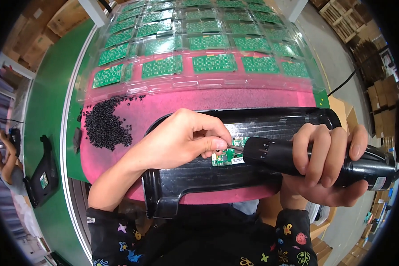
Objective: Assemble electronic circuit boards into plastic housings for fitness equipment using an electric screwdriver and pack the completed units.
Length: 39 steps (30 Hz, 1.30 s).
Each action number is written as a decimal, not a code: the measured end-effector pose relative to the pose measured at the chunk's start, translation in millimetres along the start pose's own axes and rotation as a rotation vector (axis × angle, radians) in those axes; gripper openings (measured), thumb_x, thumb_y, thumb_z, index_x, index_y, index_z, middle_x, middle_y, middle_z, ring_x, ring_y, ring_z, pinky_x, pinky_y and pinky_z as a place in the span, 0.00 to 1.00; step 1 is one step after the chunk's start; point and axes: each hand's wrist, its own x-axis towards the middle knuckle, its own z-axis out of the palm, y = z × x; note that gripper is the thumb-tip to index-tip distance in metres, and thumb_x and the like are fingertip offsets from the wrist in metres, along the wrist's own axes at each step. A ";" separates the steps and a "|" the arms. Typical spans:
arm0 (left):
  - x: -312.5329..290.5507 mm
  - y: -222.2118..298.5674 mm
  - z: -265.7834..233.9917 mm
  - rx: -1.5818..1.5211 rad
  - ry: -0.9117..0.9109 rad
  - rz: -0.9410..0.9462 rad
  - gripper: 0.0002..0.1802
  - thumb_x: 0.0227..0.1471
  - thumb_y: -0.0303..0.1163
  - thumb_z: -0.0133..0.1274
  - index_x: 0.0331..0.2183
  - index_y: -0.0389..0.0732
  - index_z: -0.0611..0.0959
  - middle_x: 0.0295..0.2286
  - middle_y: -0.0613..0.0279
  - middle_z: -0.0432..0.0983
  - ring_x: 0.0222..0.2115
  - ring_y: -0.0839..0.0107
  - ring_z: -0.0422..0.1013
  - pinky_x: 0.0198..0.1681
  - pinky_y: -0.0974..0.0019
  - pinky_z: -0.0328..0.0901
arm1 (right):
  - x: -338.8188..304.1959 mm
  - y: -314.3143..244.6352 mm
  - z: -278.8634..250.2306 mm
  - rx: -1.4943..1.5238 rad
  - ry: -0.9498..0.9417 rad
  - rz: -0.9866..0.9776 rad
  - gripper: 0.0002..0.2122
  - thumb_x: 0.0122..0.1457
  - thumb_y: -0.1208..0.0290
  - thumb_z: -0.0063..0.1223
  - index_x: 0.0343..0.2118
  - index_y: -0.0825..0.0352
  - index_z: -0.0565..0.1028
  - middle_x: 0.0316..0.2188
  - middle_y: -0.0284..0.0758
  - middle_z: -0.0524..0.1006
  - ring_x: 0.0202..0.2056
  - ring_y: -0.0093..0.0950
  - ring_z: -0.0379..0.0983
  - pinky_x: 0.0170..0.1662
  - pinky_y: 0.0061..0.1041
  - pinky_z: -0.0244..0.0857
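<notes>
My right hand (326, 155) is wrapped round a black electric screwdriver (270, 155), which lies nearly level and points left. Its metal bit (236, 147) reaches the fingertips of my left hand (186, 137). The thumb and forefinger there are pinched together at the bit's tip; whatever is between them is hidden. Just below sits a green circuit board (226, 158) with a white connector, partly covered by my fingers and the screwdriver. The board rests in a long black plastic housing (199, 181) in front of me.
A heap of small black screws (104, 124) lies on the pink mat (164, 101) at the left. Behind it, clear plastic trays (177, 83) hold rows of green circuit boards (213, 63). Another person (9, 164) works at the far left near a similar black housing (42, 177).
</notes>
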 end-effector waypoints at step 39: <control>-12.6 -15.1 -5.8 0.951 0.019 0.382 0.23 0.40 0.18 0.56 0.42 0.41 0.82 0.23 0.56 0.75 0.26 0.55 0.73 0.29 0.56 0.67 | 11.2 2.8 -10.3 -0.368 0.018 0.328 0.17 0.57 0.57 0.52 0.38 0.65 0.64 0.16 0.26 0.63 0.14 0.17 0.57 0.22 0.21 0.55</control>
